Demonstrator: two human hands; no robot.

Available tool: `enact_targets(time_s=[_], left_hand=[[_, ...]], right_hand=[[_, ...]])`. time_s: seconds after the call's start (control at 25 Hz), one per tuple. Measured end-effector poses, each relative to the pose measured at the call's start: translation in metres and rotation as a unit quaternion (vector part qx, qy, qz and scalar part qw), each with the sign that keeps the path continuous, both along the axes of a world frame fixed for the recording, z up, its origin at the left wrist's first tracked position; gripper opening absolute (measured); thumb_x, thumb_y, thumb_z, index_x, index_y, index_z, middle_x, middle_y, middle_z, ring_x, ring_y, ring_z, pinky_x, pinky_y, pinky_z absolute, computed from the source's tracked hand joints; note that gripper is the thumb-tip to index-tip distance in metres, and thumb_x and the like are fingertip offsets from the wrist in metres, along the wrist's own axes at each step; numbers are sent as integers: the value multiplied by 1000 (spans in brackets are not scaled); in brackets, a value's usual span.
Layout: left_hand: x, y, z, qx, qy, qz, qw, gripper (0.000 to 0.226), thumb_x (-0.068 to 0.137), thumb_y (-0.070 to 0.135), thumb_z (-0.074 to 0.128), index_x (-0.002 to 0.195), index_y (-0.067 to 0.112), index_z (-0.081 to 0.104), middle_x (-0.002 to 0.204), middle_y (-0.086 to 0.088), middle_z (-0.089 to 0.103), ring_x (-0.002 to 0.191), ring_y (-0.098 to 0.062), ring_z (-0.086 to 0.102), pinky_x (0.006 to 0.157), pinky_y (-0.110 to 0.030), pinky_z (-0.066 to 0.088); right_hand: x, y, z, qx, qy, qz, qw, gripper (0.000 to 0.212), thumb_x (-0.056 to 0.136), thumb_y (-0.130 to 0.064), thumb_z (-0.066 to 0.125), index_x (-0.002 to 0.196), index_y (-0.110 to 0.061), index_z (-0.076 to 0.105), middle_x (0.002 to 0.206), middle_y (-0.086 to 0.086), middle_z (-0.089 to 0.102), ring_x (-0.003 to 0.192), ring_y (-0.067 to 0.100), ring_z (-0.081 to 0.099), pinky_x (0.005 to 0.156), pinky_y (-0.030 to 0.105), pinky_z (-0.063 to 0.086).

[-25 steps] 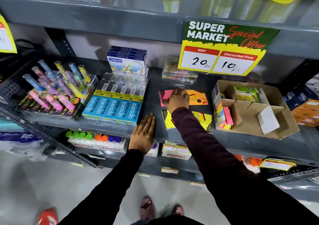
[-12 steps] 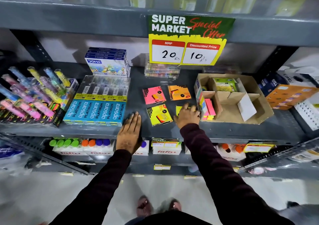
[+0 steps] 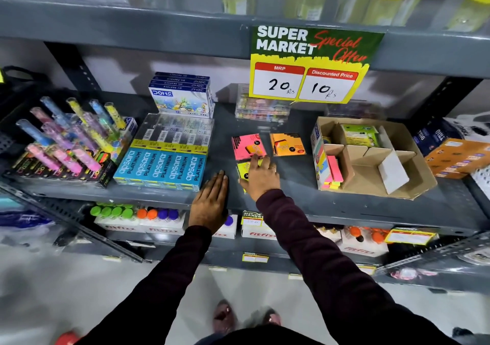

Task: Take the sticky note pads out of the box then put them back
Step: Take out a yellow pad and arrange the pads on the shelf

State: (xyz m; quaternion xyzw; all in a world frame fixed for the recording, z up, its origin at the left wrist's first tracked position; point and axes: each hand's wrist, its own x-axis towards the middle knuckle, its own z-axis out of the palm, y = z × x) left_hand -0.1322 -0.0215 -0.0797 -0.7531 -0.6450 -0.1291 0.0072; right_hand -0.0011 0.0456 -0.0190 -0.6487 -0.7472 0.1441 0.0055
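Three pads lie left of the box. Right hand, open, covers the yellow pad; pinch its edges squarely. Left hand rests flat, empty.

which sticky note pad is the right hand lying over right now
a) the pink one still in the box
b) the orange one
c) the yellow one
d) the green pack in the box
c: the right hand covers most of the yellow sticky note pad on the shelf, with a fingertip reaching the edge of the pink sticky note pad, while the orange sticky note pad lies apart, untouched.
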Motion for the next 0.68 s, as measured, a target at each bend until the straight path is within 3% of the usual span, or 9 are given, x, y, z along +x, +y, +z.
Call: enact_targets(time_s=[0.12, 0.4, 0.68], left_hand=[[1, 1, 2, -8, -4, -3, 1000, 83, 49, 0, 74, 128, -9, 51, 134, -26, 52, 121, -39, 53, 98, -48, 47], [4, 0, 5, -18, 2, -4, 1000, 84, 51, 2, 77, 129, -8, 49, 135, -26, 51, 122, -39, 52, 98, -49, 46], [6, 4, 3, -3, 24, -5, 1000, 86, 49, 4, 80, 129, -8, 50, 135, -25, 52, 121, -39, 53, 98, -50, 44]], right_hand=[[5, -3, -5, 1, -1, -11, 1000, 92, 85, -49, 63, 151, -4, 16, 155, 27, 19, 141, 43, 28, 111, 51, 33], [20, -11, 7, 35, -1, -45, 998, 95, 84, -45, 63, 152, -3, 10, 141, 25, 41, 131, 42, 39, 104, 49, 40], [133, -8, 51, 194, 42, -188, 962, 101, 82, -52, 63, 150, 3, 13, 141, 34, 42, 131, 43, 41, 108, 48, 33]])
